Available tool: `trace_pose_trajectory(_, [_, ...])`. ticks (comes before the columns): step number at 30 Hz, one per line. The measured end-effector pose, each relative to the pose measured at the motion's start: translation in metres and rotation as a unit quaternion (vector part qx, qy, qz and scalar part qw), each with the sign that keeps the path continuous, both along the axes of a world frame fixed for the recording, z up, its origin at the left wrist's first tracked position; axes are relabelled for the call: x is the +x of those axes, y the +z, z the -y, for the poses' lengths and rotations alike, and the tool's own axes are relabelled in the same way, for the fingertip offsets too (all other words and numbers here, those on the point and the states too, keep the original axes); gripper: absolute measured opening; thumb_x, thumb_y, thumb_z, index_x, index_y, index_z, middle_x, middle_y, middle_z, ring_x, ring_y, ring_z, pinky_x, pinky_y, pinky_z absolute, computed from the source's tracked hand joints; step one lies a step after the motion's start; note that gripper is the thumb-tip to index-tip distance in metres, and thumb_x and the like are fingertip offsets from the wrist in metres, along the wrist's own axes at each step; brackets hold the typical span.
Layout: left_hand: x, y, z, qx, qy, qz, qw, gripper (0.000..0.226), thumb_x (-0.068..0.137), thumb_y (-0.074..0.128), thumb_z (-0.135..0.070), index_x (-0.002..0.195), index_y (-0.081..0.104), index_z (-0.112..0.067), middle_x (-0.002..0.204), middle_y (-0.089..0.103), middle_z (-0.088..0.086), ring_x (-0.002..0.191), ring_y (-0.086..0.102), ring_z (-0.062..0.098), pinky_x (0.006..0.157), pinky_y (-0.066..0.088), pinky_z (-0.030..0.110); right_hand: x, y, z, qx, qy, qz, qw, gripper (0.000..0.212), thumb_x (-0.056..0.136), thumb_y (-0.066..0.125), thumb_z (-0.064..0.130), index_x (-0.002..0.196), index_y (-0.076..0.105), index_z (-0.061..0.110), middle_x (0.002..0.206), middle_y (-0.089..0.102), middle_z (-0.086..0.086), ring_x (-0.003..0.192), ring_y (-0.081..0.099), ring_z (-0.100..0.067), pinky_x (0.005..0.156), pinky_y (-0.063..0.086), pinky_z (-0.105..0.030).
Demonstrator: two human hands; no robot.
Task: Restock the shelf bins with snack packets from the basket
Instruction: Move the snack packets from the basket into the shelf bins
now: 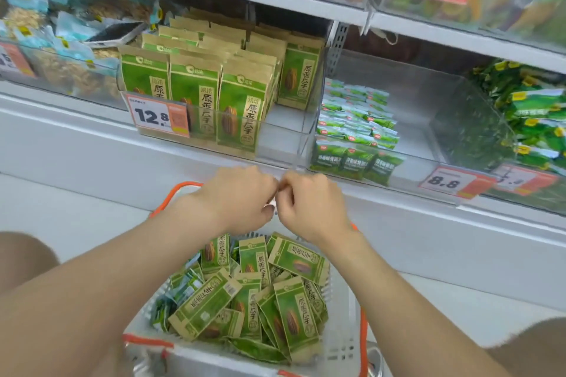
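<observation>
Snack packets [245,294], green on kraft paper, lie heaped at all angles in the basket [340,343]. The basket sits low in front of the shelving, between the person's forearms. Its white mesh wall shows at the near right corner. One orange handle [180,190] arcs up at the far left, beside the left wrist.

Left hand [242,199] and right hand [312,202] meet above the far rim of the basket, just below the front lip of the shelf [92,131]. Knuckles touch. Each grip is drawn together with fingers curled inward. Cannot tell whether either pinches anything; the fingertips are hidden.

Clear bin [284,135] straight above the hands:
- matching upright packets [196,92] stand in rows along its left and back
- front right corner shows bare floor, open room there
- price tag 12.8 [157,116] is clipped to the front left edge

Next bin to the right [422,119]:
- small green sachets [355,119] are piled against its left wall
- right half is bare down to the base
- price tag 8.8 [450,182] hangs on its front edge

Bins further left and right, and on the shelf above, hold other snacks. Pale floor is visible on both sides of the basket.
</observation>
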State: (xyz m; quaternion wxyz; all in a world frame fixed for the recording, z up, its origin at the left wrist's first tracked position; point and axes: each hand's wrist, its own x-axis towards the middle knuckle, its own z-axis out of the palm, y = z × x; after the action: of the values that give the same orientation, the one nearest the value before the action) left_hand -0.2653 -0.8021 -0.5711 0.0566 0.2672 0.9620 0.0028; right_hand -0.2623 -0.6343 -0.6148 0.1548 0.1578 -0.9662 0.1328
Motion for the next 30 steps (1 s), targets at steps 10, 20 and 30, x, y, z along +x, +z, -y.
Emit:
trace_pose_trajectory(10, [0.034, -0.062, -0.019, -0.172, -0.082, 0.237, 0.953, 0.035, 0.104, 0.052, -0.044, 0.129, 0.063, -0.023, 0.125, 0.064, 0.002, 0.107, 0.066, 0.026, 0.091, 0.058, 0.046, 0.045, -0.157, -0.058, 0.19, 0.029, 0.453, 0.87, 0.053, 0.091, 0.048, -0.001, 0.139, 0.057, 0.02, 0.138, 0.06, -0.01, 0.12, 0.062, -0.033, 0.096, 0.055, -0.046])
trace_pose_trajectory(20, [0.028, -0.08, -0.024, -0.185, -0.097, 0.244, 0.947, 0.032, 0.105, 0.048, -0.036, 0.125, 0.064, -0.017, 0.118, 0.067, 0.006, 0.103, 0.067, 0.028, 0.087, 0.059, 0.046, 0.075, -0.217, -0.037, 0.019, -0.095, 0.487, 0.868, 0.095, 0.094, 0.064, 0.002, 0.163, 0.003, 0.026, 0.159, 0.02, -0.026, 0.128, 0.056, -0.041, 0.107, 0.049, -0.047])
trace_pose_trajectory(30, [0.01, -0.067, -0.01, -0.13, -0.036, 0.246, 0.96, 0.04, 0.106, 0.051, -0.038, 0.139, 0.056, -0.018, 0.133, 0.061, 0.008, 0.113, 0.065, 0.029, 0.096, 0.056, 0.046, 0.044, -0.167, -0.032, -0.167, -0.027, 0.41, 0.896, 0.015, 0.102, 0.063, 0.022, 0.115, 0.071, 0.02, 0.101, 0.071, 0.006, 0.093, 0.065, -0.014, 0.083, 0.052, -0.03])
